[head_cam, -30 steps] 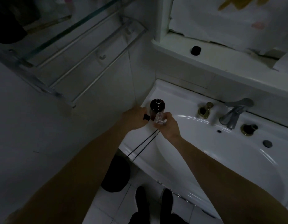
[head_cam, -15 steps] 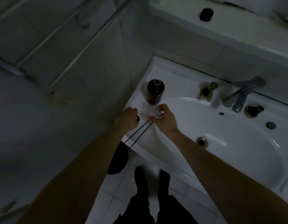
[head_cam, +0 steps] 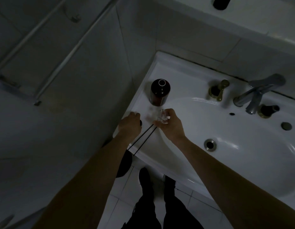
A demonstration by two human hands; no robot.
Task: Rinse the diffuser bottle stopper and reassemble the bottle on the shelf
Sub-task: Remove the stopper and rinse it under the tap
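White sink [head_cam: 242, 166] basin looks dry, nothing in it; dark diffuser bottle [head_cam: 160, 92] stands upright and uncapped on the rim's left corner, contents unreadable. Right hand [head_cam: 170, 125] grip clenched on clear glass stopper [head_cam: 162, 115]. Left hand [head_cam: 129, 124] pinches a small dark piece, two black reeds [head_cam: 143, 140] beside it; dim, details lost.

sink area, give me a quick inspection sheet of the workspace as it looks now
surface: white sink, rim looks bare near the bottle, drain open
job's things: dark bottle upright on the sink's left rim, neck open; clear stopper held in the right hand; two thin black sticks slant down from between the hands
clutter: small dark round thing on the ledge above the sink
grippers: left hand closed on a small black piece; right hand closed on the stopper
cables: nothing seen
surroundings: tap with no water visible, brass handle, tiled wall, metal rack upper left, dim light
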